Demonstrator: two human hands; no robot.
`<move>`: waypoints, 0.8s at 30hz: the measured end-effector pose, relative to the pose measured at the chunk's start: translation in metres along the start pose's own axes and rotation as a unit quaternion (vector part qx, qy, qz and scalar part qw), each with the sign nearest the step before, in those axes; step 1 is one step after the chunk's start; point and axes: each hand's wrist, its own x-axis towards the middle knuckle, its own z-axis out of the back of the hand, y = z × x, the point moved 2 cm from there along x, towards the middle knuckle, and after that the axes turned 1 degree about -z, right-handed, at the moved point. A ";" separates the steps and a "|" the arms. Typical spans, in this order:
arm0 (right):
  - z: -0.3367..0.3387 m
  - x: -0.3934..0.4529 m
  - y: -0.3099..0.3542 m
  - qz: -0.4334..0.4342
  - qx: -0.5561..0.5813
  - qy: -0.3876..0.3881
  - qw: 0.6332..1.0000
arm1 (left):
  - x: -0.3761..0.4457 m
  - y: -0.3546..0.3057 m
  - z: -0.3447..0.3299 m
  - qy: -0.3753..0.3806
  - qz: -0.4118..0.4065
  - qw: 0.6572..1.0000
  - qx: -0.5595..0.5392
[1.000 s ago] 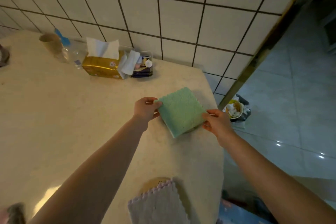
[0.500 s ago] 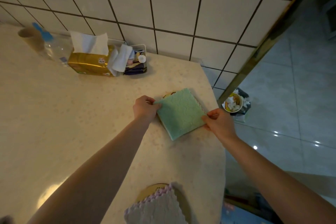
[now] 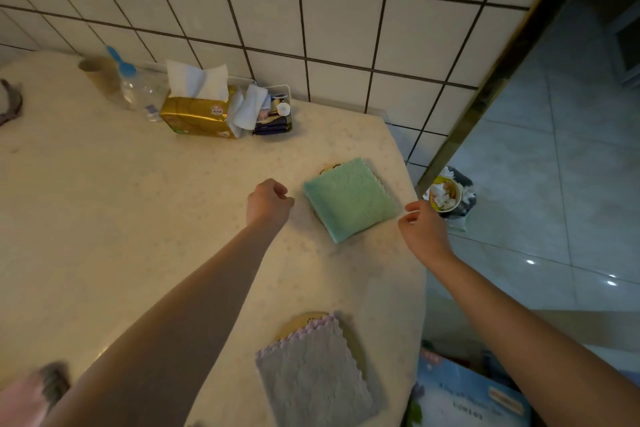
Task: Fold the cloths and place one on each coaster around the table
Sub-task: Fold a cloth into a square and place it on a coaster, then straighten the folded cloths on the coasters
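Both hands off now — left hand (image 3: 268, 202) curled, empty, just beside green cloth (image 3: 349, 199); right hand (image 3: 422, 230) loose, empty, pulled back. Cloth lies folded on its coaster (image 3: 329, 168), near table (image 3: 138, 218) edge.

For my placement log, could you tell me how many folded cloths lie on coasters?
2: the green cloth near the table's far right corner, the grey cloth at its near edge. Others may lie out of view.
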 end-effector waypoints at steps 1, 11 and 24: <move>0.002 -0.007 -0.001 -0.002 0.002 -0.002 1.000 | -0.009 0.004 0.007 0.001 0.000 1.000 -0.003; -0.003 -0.046 -0.008 -0.094 0.069 0.054 0.992 | -0.117 0.065 0.030 0.097 0.004 0.994 0.040; -0.046 -0.013 0.021 -0.303 0.482 0.140 0.810 | -0.176 0.099 -0.011 0.221 -0.067 0.950 0.209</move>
